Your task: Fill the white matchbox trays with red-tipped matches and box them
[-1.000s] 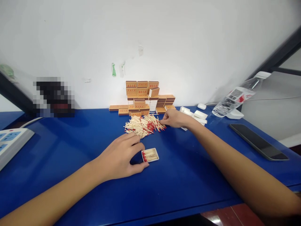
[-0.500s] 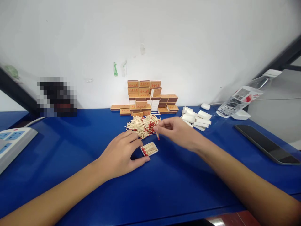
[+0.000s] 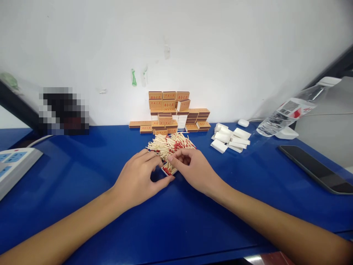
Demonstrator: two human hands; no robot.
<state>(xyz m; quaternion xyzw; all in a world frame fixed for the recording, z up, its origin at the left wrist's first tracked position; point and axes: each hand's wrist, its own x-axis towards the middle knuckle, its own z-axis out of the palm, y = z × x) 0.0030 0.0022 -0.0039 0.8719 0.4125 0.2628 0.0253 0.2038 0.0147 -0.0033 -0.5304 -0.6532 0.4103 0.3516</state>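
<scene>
At the middle of the blue surface (image 3: 82, 165) we saw the matchbox tray (image 3: 168, 170), half hidden between both hands. Our left hand (image 3: 138, 180) gripped it, thumb at its near edge and fingers at its far side. Our right hand (image 3: 193, 170) curled over it; whether it pinched a match we could not tell. Just behind lay loose matches (image 3: 172, 142), then stacked matchboxes (image 3: 169, 106) against the white wall (image 3: 220, 55). White trays (image 3: 230, 139), a bottle (image 3: 286, 114) and a phone (image 3: 317, 170) lay to the right.
</scene>
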